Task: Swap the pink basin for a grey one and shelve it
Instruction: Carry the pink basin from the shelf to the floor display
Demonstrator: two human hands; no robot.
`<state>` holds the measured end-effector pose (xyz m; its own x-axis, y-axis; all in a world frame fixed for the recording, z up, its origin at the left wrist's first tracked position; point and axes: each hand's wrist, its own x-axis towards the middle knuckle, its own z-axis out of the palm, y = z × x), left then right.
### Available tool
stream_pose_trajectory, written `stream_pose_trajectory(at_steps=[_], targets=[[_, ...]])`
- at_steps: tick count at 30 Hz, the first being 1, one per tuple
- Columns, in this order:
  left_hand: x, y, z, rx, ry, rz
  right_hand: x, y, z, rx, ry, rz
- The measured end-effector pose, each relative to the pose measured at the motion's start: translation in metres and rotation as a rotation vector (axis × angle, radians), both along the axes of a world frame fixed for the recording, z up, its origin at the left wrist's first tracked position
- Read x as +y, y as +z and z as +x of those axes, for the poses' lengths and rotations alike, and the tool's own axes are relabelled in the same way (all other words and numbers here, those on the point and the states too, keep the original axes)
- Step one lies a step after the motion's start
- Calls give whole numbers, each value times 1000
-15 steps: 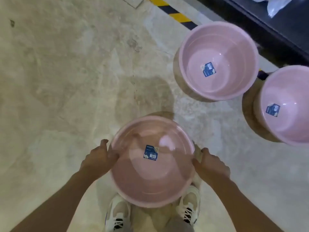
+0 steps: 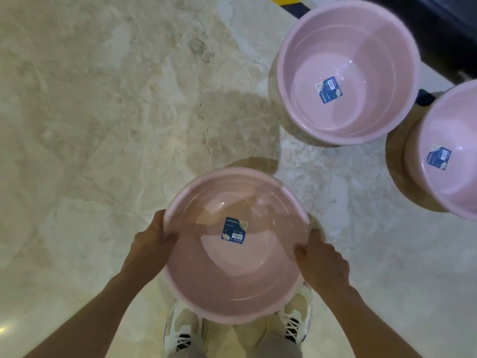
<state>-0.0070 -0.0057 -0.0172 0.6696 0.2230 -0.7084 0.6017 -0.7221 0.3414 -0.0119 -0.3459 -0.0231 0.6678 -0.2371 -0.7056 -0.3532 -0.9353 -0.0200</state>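
- Where the view looks straight down, a mottled, pale stone floor point(image 2: 103, 112) is seen across nearly the whole frame, with a thin crack running through it.
- Toward the upper right, two further basins are set on the floor: a second pink basin point(image 2: 348, 73) beside a dark edge, and a third pink basin point(image 2: 454, 156) cut off by the right border; the two look close together, though whether their rims touch cannot be told.
- At the lower centre, the pink basin point(image 2: 236, 244) is held level and mouth-up above the person's shoes point(image 2: 183, 332), well apart from the other two.
- Its left rim is gripped by the left hand point(image 2: 149, 244), thumb hooked over the inside of the rim and fingers curled beneath, out of sight.
- Its right rim is gripped in the same way by the right hand point(image 2: 322, 257), thumb laid inside the rim.
- A small blue label point(image 2: 234, 231) is stuck to the inside bottom of the held basin, and similar labels are seen in the other two.
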Motion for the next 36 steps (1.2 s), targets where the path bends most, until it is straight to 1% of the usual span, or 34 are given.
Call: stream_pose_trajectory(at_steps=[3, 7, 11, 18, 22, 25, 29, 33, 36], targets=[[-3, 28, 17, -27, -9, -27, -8, 29, 16, -64, -23, 1], [-11, 84, 49, -67, -15, -47, -23, 87, 43, -208, -32, 31], [-33, 147, 98, -97, -25, -26, -52, 153, 85, -149, -99, 106], [-103, 254, 185, -195, -116, -61, -119, 265, 146, -243, -238, 136], [-137, 297, 225, -184, -204, -63, -157, 311, 169, -272, -307, 153], [-154, 304, 257, -187, -247, -53, -174, 325, 189, -323, -369, 185], [-168, 289, 297, -151, -318, -79, -185, 321, 219, -325, -404, 176], [-178, 258, 343, -119, -380, -125, -196, 289, 248, -291, -426, 113], [-185, 232, 377, -166, -461, -149, -200, 253, 271, -276, -443, 73]])
